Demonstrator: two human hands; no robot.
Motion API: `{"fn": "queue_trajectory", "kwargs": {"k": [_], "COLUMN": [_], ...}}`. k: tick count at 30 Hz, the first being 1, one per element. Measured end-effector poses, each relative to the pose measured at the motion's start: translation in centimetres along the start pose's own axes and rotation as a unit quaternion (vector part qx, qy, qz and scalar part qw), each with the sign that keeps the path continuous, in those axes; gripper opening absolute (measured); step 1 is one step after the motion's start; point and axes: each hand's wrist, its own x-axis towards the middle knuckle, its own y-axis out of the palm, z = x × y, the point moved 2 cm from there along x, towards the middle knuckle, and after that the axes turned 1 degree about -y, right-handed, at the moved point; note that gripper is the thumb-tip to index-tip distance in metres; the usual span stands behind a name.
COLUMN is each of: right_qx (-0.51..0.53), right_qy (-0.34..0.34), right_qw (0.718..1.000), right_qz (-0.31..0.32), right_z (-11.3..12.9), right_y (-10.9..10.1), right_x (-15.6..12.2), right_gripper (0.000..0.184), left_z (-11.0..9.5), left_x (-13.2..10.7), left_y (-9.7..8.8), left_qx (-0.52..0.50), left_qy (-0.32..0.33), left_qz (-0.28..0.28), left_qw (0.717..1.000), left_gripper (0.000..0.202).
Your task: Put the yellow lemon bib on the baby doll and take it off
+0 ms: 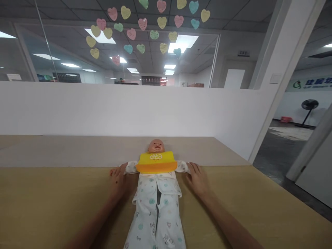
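A baby doll [157, 146] lies face up on the table with its head away from me. It wears white printed clothes [155, 193] and a yellow bib [156, 162] with a citrus slice drawn on it and an orange lower pocket. Both doll arms stretch out sideways in white sleeves. My left hand [119, 179] is closed over the end of the doll's arm on the left, where a reddish bit shows past my fingers. On the other side, my right hand [196, 176] grips the opposite arm at its cuff; the doll's hand there is hidden.
The wooden table [64, 200] has a grey mat [77, 148] along its far part. Behind it stands a low white wall [129, 110] with glass above, dotted with heart-shaped notes [142, 24]. A doorway at the right shows a fan [310, 104] and a red basin [286, 119].
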Motion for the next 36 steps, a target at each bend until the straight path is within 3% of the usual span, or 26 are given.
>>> {"fn": "queue_trajectory", "kwargs": {"k": [2, 6, 9, 14, 23, 28, 32, 36], "right_qx": [-0.016, -0.006, 0.008, 0.013, -0.039, -0.014, 0.057, 0.113], "right_qy": [0.021, 0.000, -0.019, -0.026, -0.013, -0.043, -0.072, -0.046], "right_qw": [1.000, 0.999, 0.997, 0.997, 0.999, 0.998, 0.992, 0.986], "right_qz": [0.014, 0.051, 0.071, 0.070, 0.023, 0.043, 0.085, 0.111], "right_z": [-2.2, -4.7, -5.4, -5.6, -3.0, 0.0, 3.5, 6.1], "right_y": [0.4, 1.4, 1.8, 1.9, 1.0, -0.6, -1.9, -2.7], "right_x": [0.1, 1.1, 1.8, 1.9, 0.6, -1.2, -3.1, -4.7], "right_gripper": [0.050, 0.053, 0.048, 0.047, 0.051, 0.052, 0.057, 0.060], "left_z": [2.4, 5.7, 6.6, 6.5, 3.6, 1.2, -1.7, -4.8], "left_x": [0.8, 2.5, 3.2, 3.4, 1.0, -2.1, -5.0, -7.5], "left_y": [-0.6, -0.7, -0.5, -0.6, -1.1, -1.0, -0.4, -0.3], "left_qx": [0.100, 0.225, 0.245, 0.269, 0.264, 0.252, 0.253, 0.250], "left_qy": [0.074, 0.129, 0.155, 0.143, 0.189, 0.217, 0.189, 0.166], "left_qz": [-0.024, -0.019, -0.002, -0.023, -0.036, -0.024, -0.001, 0.016], "left_qw": [0.992, 0.966, 0.957, 0.952, 0.945, 0.943, 0.949, 0.954], "left_gripper": [0.044, 0.043, 0.040, 0.037, 0.039, 0.040, 0.037, 0.034]}}
